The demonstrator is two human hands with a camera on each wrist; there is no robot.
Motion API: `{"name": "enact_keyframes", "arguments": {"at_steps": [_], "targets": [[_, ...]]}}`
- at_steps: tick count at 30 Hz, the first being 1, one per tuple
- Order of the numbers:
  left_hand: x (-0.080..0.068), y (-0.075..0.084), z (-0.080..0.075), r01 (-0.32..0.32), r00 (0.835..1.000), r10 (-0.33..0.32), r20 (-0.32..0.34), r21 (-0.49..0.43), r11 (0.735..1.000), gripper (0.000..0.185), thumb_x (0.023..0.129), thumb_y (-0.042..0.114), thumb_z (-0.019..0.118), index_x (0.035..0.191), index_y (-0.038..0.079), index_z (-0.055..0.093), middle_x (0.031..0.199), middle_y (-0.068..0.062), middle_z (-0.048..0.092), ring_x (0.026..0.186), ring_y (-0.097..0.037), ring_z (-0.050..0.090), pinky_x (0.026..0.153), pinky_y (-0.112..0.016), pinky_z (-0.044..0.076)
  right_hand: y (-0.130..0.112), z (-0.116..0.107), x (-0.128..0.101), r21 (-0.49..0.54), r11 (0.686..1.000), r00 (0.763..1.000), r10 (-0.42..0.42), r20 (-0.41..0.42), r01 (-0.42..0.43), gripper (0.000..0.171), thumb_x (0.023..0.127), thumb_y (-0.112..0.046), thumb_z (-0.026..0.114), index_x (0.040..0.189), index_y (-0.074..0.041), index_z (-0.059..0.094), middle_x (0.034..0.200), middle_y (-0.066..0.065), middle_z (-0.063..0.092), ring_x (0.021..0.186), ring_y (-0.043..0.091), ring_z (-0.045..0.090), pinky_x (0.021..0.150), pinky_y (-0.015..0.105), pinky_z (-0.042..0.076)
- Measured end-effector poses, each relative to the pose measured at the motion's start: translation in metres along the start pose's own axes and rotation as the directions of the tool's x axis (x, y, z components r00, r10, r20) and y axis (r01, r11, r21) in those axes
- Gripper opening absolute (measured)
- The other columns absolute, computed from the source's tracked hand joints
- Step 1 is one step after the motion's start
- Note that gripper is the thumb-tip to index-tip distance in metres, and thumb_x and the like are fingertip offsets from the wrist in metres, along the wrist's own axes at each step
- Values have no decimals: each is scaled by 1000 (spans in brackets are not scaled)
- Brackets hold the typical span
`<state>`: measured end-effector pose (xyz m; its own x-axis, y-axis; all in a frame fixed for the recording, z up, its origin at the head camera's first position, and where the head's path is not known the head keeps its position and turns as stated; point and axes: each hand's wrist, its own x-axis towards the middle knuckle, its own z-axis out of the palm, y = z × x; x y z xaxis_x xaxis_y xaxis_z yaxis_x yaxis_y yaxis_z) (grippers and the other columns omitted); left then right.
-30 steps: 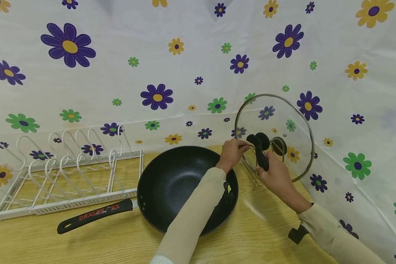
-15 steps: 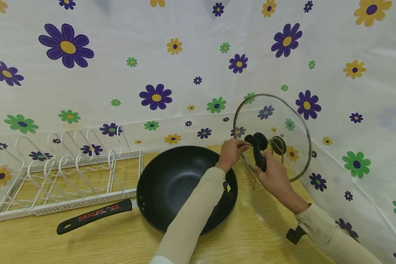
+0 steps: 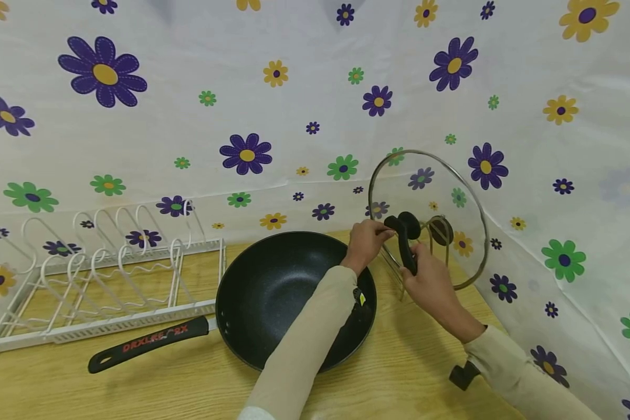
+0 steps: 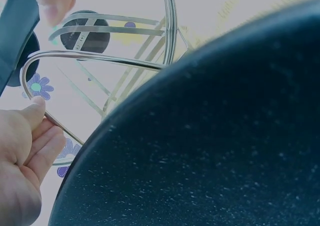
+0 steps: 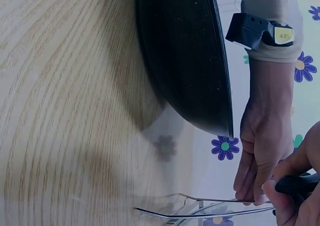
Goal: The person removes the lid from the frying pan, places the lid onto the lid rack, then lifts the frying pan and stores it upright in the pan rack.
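With my right hand (image 3: pixel 433 286) I grip the black handle (image 3: pixel 402 248) of the glass lid (image 3: pixel 425 198), which stands roughly upright just beyond my fingers, near the back right corner of the tabletop (image 3: pixel 399 379). My left hand (image 3: pixel 366 245), just left of that handle, pinches a wire of the metal stand (image 4: pixel 122 61). The wok (image 3: pixel 278 291) sits left of the lid, below my left sleeve (image 3: pixel 310 326), near the tabletop's back edge.

- Before me I see a white wall covering (image 3: pixel 189 46), scattered with purple, yellow and green flowers (image 3: pixel 105 73).
- To my right, a side wall (image 3: pixel 606 128) bears the same print, slightly creased.
- Below me lies a yellowish wood-grain tabletop (image 3: pixel 388 385).
- Soft light leaves blurred shadows on it.
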<state>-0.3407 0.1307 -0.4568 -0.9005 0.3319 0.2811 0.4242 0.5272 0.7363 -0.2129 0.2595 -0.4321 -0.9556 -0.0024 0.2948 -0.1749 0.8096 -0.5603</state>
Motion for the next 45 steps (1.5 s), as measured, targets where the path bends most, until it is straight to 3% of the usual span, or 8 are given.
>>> {"name": "enact_keyframes", "arguments": {"at_steps": [8, 18, 30, 38, 45], "targets": [[0, -2, -2, 16, 1000, -17, -24, -36, 999, 23, 97, 27, 70, 98, 7, 82, 90, -5, 78, 69, -8, 61, 61, -18, 42, -2, 6, 0, -6, 1000, 1000, 0, -31, 0, 30, 93, -3, 70, 117, 6, 56, 85, 15, 66, 66, 24, 61, 60, 41, 47], [1, -5, -3, 18, 999, -20, -43, -52, 999, 20, 96, 24, 73, 95, 7, 82, 90, -5, 79, 68, -8, 59, 60, -17, 39, 1, 14, -1, -17, 1000, 998, -17, -57, 16, 33, 91, -3, 74, 117, 6, 56, 82, 14, 67, 63, 24, 61, 60, 42, 47], [1, -3, -5, 16, 999, -17, -42, -36, 999, 18, 96, 24, 72, 95, 9, 83, 94, -4, 79, 88, -17, 74, 71, -24, 54, 5, 20, -2, -26, 1000, 998, -2, -64, 0, 32, 89, -4, 76, 113, 6, 58, 84, 14, 69, 64, 25, 63, 62, 43, 49], [0, -5, -6, 35, 999, -34, 14, -81, 996, 19, 96, 26, 71, 98, 11, 82, 99, -4, 79, 96, -20, 75, 81, -31, 58, 6, 19, -2, -8, 999, 998, 46, -47, -46, 34, 90, -10, 75, 116, 4, 58, 95, 17, 72, 78, 32, 68, 68, 48, 52], [-3, -3, -10, 35, 996, -27, 90, -96, 995, 17, 97, 21, 71, 105, 9, 80, 108, -6, 78, 104, -19, 74, 90, -31, 58, 4, 14, -6, 16, 997, 997, 71, -43, -71, 37, 93, -19, 72, 120, 3, 59, 98, 17, 72, 80, 31, 69, 70, 48, 53]]}}
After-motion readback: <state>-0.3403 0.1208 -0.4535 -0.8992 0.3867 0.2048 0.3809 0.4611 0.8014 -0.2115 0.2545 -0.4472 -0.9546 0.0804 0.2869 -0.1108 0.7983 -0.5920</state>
